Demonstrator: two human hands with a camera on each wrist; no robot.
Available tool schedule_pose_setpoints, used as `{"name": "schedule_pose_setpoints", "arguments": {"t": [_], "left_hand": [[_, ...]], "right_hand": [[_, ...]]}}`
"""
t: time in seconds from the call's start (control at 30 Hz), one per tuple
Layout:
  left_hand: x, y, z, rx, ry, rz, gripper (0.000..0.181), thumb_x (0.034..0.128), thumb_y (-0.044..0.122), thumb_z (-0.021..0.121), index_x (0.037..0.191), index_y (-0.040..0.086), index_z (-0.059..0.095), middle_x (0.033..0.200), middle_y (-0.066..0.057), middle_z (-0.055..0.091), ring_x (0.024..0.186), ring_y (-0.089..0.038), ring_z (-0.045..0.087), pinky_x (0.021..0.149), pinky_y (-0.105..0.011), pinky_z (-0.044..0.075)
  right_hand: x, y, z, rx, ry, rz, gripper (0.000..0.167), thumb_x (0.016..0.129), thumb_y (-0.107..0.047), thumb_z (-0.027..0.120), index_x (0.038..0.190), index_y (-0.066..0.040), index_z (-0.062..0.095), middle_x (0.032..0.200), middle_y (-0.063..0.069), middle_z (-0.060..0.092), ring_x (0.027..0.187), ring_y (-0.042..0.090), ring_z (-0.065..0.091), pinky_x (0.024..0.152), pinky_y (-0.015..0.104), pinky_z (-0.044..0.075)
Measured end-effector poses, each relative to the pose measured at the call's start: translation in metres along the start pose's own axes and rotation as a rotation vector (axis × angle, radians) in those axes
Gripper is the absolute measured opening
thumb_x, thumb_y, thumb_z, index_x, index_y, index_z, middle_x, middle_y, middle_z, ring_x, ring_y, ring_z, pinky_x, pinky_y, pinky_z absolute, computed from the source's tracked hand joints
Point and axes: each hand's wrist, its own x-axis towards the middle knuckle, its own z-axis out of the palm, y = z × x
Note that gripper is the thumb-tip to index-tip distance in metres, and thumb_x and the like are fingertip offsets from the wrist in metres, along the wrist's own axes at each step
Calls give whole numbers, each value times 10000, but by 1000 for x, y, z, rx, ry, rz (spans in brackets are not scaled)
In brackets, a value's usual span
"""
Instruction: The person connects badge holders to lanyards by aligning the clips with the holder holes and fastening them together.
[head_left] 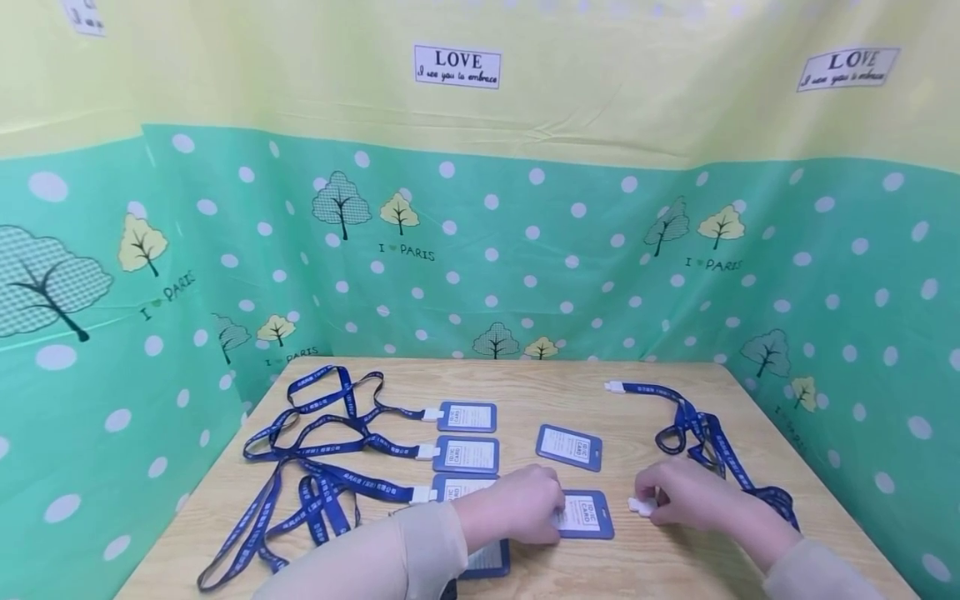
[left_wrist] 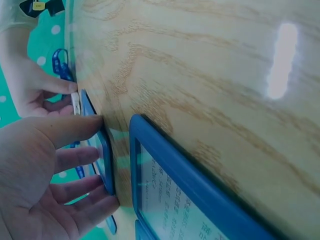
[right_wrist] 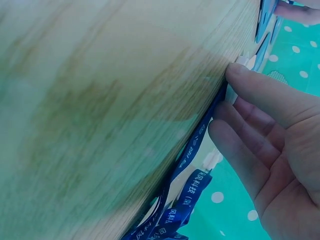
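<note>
One card holder (head_left: 587, 514) gripped, one white clip (head_left: 642, 506) pinched

The left hand (head_left: 528, 504) grasps the card holder by its left part, thumb and fingers set about it. The holder is at the near middle of the wooden table (head_left: 555, 383), its slotted end facing right. Just to the right of that end, apart from it, the right hand (head_left: 686, 496) pinches the clip between thumb and fingers; a blue strap (right_wrist: 197, 142) runs from the clip under that hand.

Beyond the gripped holder lies a loose holder (head_left: 569, 447), slightly askew. On the far right, a second white clip (head_left: 615, 387) ends a blue lanyard (head_left: 723, 446), which trails in loops toward the near right.

On the left, a far holder (head_left: 467, 417), a middle holder (head_left: 467, 455) and a nearer holder (head_left: 453, 485), partly behind the left sleeve (head_left: 375, 554), each join a white clip and a lanyard spread leftward. The edge of another holder (head_left: 491, 562) shows nearest, past the sleeve. A green and yellow curtain (head_left: 487, 217) surrounds the table's far, left and right sides.
</note>
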Motion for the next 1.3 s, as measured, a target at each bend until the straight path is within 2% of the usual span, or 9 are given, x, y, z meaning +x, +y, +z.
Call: {"name": "schedule_pose_setpoints", "arguments": {"t": [0.23, 0.57, 0.83, 1.07, 1.2, 1.3], "left_hand": [[-2, -1, -3, -6, -15, -7, 285, 779, 406, 853, 1022, 262, 811, 1015, 95, 686, 941, -34, 610, 862, -180, 502], [-7, -5, 0, -19, -8, 10, 236, 781, 394, 855, 978, 271, 820, 960, 121, 666, 865, 2, 579, 801, -149, 497], [-11, -9, 2, -35, -34, -30, 249, 779, 391, 857, 994, 272, 816, 1001, 117, 668, 916, -13, 589, 837, -172, 504], [-13, -9, 1, -50, -30, -35, 230, 779, 379, 855, 977, 268, 817, 1001, 116, 664, 897, -13, 589, 813, -173, 509], [-14, -9, 0, -28, -32, -28, 175, 780, 379, 850, 911, 268, 817, 997, 111, 656, 875, -22, 570, 792, -178, 502], [-13, -8, -1, 9, -37, -6, 126, 788, 387, 838, 799, 270, 796, 982, 111, 641, 849, -31, 536, 761, -183, 481]], "right_hand": [[0, -3, -2, -7, -2, 12, 242, 793, -161, 864, 850, -332, 702, 788, -190, 601, 687, 41, 518, 625, 262, 464], [-1, 0, -1, 14, 0, -4, 237, 794, -151, 861, 871, -317, 711, 805, -199, 616, 685, 27, 532, 622, 254, 478], [0, 0, -1, 19, 5, -1, 239, 787, -136, 868, 925, -289, 747, 830, -195, 643, 692, 16, 548, 631, 249, 502], [1, -2, -1, 12, -1, -30, 235, 785, -128, 865, 915, -285, 748, 815, -198, 639, 675, 9, 545, 614, 244, 494], [1, -1, 0, 11, 0, -58, 233, 788, -123, 861, 918, -283, 751, 810, -208, 635, 668, 1, 543, 603, 240, 491], [1, -1, 1, 7, 6, -77, 232, 786, -121, 858, 925, -276, 756, 812, -215, 636, 671, -8, 546, 600, 234, 493]]}}
